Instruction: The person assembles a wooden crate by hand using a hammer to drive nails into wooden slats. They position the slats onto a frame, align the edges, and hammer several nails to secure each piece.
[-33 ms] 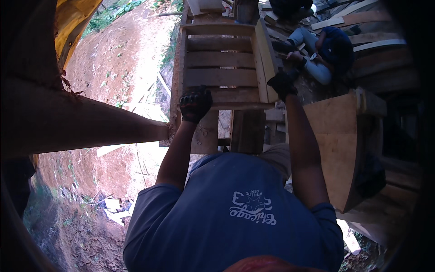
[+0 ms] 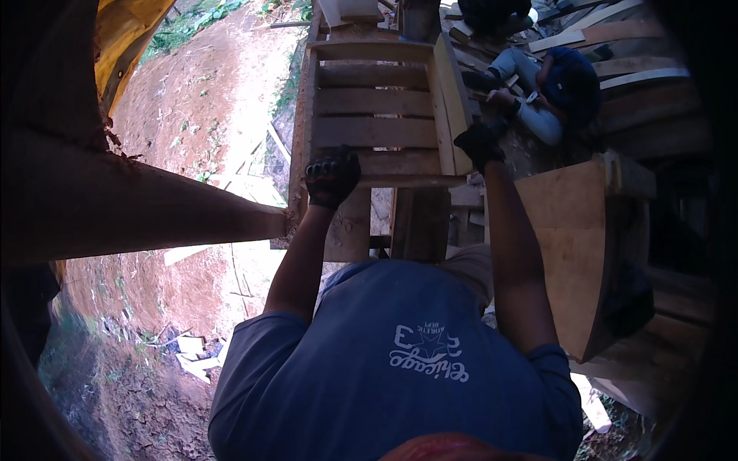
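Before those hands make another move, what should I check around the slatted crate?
1. Hands covered: ok; left hand and right hand wear black gloves.
2. Left hand placement: ok; at the near left corner of the slatted wooden crate.
3. Right hand grip: cannot tell; its fingers are unclear beside the right side board.
4. Slats fastened: cannot tell.
5. Right side clear of people: not ok; a co-worker sits there.

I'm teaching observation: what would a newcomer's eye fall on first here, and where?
Probably the slatted wooden frame at upper centre, with the gloved left hand at its near left corner and the right hand at its right side. Then the sunlit reddish ground at left, and another person at upper right.
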{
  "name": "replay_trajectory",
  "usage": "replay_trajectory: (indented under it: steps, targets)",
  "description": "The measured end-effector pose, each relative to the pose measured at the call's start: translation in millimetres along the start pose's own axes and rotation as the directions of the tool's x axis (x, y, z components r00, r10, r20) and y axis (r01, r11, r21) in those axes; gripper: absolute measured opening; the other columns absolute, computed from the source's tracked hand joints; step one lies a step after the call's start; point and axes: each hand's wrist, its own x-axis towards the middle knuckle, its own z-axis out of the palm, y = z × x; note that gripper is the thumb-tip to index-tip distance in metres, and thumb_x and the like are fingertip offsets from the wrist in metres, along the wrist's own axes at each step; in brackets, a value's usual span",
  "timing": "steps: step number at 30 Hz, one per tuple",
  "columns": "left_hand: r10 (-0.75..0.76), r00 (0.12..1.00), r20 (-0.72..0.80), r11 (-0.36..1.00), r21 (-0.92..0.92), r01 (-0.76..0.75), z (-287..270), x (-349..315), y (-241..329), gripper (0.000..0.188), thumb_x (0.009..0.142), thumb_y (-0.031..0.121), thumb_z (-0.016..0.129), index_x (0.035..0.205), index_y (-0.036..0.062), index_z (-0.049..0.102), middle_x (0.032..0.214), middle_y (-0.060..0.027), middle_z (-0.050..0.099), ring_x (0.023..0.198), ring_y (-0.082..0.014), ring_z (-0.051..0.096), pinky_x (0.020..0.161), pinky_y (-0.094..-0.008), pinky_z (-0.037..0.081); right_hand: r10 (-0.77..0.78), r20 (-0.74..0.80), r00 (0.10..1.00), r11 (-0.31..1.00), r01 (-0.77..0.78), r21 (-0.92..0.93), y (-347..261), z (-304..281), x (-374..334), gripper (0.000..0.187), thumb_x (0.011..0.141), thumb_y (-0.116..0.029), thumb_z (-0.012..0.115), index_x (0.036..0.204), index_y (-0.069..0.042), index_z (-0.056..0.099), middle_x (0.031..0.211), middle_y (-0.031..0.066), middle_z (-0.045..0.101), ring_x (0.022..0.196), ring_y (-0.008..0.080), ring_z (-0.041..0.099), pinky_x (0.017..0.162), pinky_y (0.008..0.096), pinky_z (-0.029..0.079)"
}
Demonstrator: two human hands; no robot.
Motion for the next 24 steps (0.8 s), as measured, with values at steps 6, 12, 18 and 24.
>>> replay_trajectory:
  steps: [6, 12, 18, 24]
  targets:
    - [-0.019, 0.999, 0.047, 0.999, -0.028, 0.021, -7, 0, 0, 0.020, 0.098, 0.036, 0.065, 0.100, 0.0180, 0.075, 0.086, -0.0126, 0.076, 0.078, -0.0345, 0.075, 0.072, -0.0486, 0.060, -0.081, 0.041, 0.996, 0.996, 0.083, -0.040, -16, -17, -2, 0.040, 0.085, -0.044, 0.077, 0.103, -0.008, 0.083, 0.113, 0.0194, 0.076, 0.113, 0.0399, 0.071, 0.101, 0.0509, 0.055]
    - [-0.028, 0.999, 0.029, 0.999, -0.027, 0.029, -1, 1, 3, 0.022, 0.096, 0.036, 0.065, 0.099, 0.0161, 0.074, 0.084, -0.0132, 0.076, 0.078, -0.0364, 0.075, 0.073, -0.0496, 0.059, -0.070, -0.025, 0.997, 0.997, 0.069, -0.045, -10, -14, -10, 0.033, 0.089, -0.041, 0.073, 0.103, -0.014, 0.084, 0.113, 0.0170, 0.078, 0.108, 0.0386, 0.074, 0.095, 0.0502, 0.058]
    - [-0.037, 0.994, 0.103, 0.999, 0.021, 0.035, 0, -1, 2, 0.026, 0.098, 0.039, 0.063, 0.105, 0.0168, 0.074, 0.083, -0.0129, 0.076, 0.077, -0.0365, 0.075, 0.073, -0.0511, 0.059, -0.086, -0.022, 0.996, 0.987, 0.082, -0.141, -17, -23, -19, 0.030, 0.091, -0.040, 0.072, 0.105, -0.017, 0.084, 0.114, 0.0140, 0.078, 0.108, 0.0358, 0.074, 0.096, 0.0494, 0.059]
    - [-0.037, 0.995, 0.091, 0.999, -0.037, 0.040, -4, 2, 2, 0.027, 0.099, 0.040, 0.061, 0.106, 0.0178, 0.075, 0.093, -0.0136, 0.078, 0.082, -0.0360, 0.075, 0.076, -0.0508, 0.059, -0.153, -0.096, 0.984, 0.985, 0.144, -0.095, -26, -24, -28, 0.021, 0.092, -0.032, 0.070, 0.102, -0.022, 0.085, 0.108, 0.0125, 0.077, 0.107, 0.0342, 0.072, 0.092, 0.0496, 0.058]
